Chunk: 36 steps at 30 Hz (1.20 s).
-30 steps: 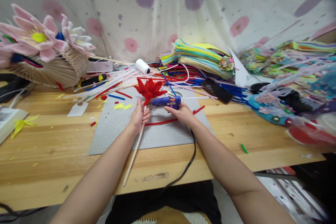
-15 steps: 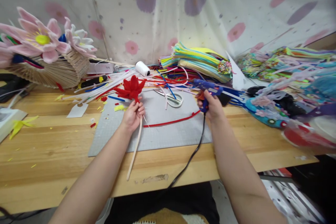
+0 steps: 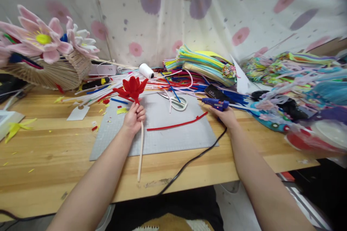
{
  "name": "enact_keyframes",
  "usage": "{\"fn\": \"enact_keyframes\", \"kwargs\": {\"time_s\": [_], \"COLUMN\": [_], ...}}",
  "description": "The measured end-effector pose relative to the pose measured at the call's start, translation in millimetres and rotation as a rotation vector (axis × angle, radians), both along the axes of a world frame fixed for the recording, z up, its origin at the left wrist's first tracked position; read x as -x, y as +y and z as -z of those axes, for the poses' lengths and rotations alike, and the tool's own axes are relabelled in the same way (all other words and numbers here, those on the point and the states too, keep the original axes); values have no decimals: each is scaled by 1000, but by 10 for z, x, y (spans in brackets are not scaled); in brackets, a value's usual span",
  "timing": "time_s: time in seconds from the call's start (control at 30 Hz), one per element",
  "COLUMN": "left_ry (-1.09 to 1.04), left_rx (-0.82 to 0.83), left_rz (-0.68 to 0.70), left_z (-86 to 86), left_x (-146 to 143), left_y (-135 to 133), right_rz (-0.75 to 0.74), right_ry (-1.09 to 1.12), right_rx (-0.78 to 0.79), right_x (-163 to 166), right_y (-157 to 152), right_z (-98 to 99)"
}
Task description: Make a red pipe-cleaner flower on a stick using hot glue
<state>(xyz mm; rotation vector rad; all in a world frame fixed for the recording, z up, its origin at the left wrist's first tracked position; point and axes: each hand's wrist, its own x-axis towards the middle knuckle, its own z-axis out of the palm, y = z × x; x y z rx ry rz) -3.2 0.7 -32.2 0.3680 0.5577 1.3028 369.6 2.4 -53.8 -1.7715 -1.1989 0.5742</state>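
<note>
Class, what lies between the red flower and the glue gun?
Between flower and glue gun, the head view shows scissors, a pale strip and part of a blue strip, over the grey mat.

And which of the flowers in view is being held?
The red flower, gripped by the left hand; the pale pink flowers sit at far left, untouched.

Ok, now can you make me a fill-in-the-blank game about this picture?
1. The left hand holds a flower coloured ____.
2. The black cord leads up to the ____ held by the right hand.
3. Under the red strip lies a mat coloured ____.
4. The big pink flower is ____ in its middle.

Missing words: red; glue gun; grey; yellow.
</note>
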Motion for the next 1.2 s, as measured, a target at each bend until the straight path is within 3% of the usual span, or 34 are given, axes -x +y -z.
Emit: {"fn": "enact_keyframes", "kwargs": {"time_s": [0.17, 0.33, 0.5, 0.63, 0.77, 0.9, 1.0, 1.1, 1.2], "left_ry": [18, 69, 112, 162, 195, 183, 182, 196, 241], "left_rx": [16, 29, -6, -38, -67, -67, -59, -65, -86], "left_rz": [-19, -62, -75, -88, -120, -159, -162, -157, -177], "left_z": [-5, -30, -22, -21, -21, -9, -11, -9, 18], "left_x": [-5, -27, -34, -14, 52, 111, 116, 117, 156], "left_y": [0, 5, 18, 45, 79, 109, 138, 176, 216], "right_rz": [-80, -56, -71, -194, -331, -326, -460, -640, -630], "right_ry": [-42, -241, -365, -359, -506, -798, -826, -789, -781], "right_rx": [-14, 53, 151, 161, 240, 466, 647, 547, 345], "right_x": [66, 21, 28, 34, -77, -131, 42, 354, 645], "right_y": [78, 86, -16, -97, -186, -406, -540, -453, -105], "right_z": [30, 60, -61, -174, -268, -497, -743, -965, -1138]}}
